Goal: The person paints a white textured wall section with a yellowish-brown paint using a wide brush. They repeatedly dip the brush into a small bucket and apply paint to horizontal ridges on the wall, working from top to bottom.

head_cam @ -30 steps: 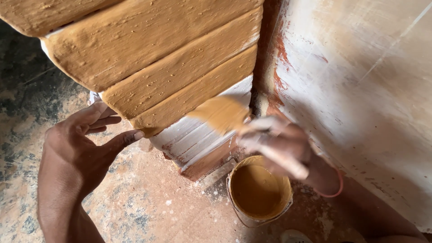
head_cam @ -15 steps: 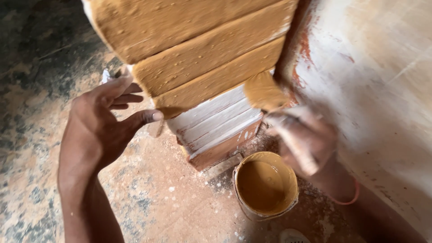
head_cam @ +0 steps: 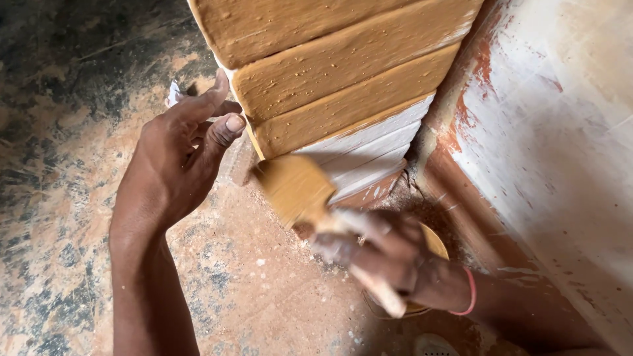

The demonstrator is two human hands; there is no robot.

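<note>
Now right hand (head_cam: 386, 254) fingers grip the brush (head_cam: 297, 188) — bristles beside pillar (head_cam: 343, 72).

No pkgs, labels, signs or screens in view. Only maybe: small white scrap (head_cam: 173, 93) on floor behind left hand's fingertips, too small to tell what it is.

Mottled floor and a scuffed wall

A dusty, reddish floor (head_cam: 79, 198) spreads left; a white wall (head_cam: 567, 132) with a worn red base stands right.
</note>
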